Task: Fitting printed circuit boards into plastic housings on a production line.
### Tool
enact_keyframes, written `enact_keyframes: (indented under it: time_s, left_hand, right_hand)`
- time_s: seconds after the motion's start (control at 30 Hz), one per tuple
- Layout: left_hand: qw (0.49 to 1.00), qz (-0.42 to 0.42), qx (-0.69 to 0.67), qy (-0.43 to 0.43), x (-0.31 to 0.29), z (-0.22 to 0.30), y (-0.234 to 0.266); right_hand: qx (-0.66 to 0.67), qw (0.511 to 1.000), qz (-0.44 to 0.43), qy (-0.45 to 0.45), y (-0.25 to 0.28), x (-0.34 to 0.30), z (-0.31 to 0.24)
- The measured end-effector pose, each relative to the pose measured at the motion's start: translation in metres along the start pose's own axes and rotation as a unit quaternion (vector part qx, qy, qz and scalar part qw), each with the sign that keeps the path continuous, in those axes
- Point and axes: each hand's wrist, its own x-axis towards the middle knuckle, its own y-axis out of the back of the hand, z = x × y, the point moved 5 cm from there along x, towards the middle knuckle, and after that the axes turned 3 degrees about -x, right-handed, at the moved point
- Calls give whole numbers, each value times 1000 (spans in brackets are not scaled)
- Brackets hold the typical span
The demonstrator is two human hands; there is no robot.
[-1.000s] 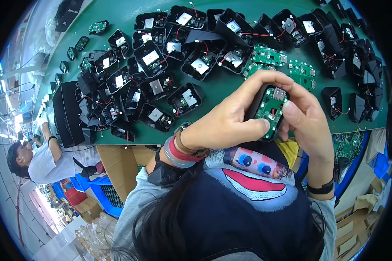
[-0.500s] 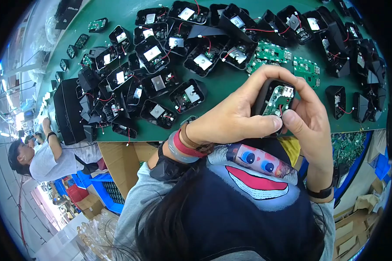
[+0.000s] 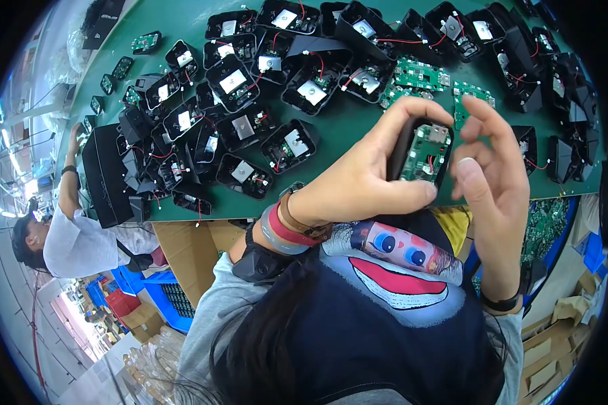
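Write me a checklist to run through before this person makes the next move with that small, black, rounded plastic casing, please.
1. Grip on the black, rounded plastic casing: ok; the bare left hand holds it.
2. Green, rectangular circuit board inside the casing: ok; it faces up, its silver metal port at the far end.
3. Bare right hand free: ok; fingers apart, holding nothing visible.
4. Whole board in view: not ok; the left thumb covers its near end.
5. Thin red wires firmly attached: cannot tell; too small.
6. Board fastened down: cannot tell; no fixing shows clearly.
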Motion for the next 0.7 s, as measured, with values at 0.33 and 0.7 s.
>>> enact_keyframes:
  time_s: [0.33, 0.7]
  left_hand:
    - [985, 42, 151, -68, 1, -11, 15]
    - [974, 18, 161, -158, 3, -3, 0]
  right_hand:
    - [-105, 976, 41, 185, -5, -11, -11]
    - [-49, 995, 49, 66, -10, 1, -1]
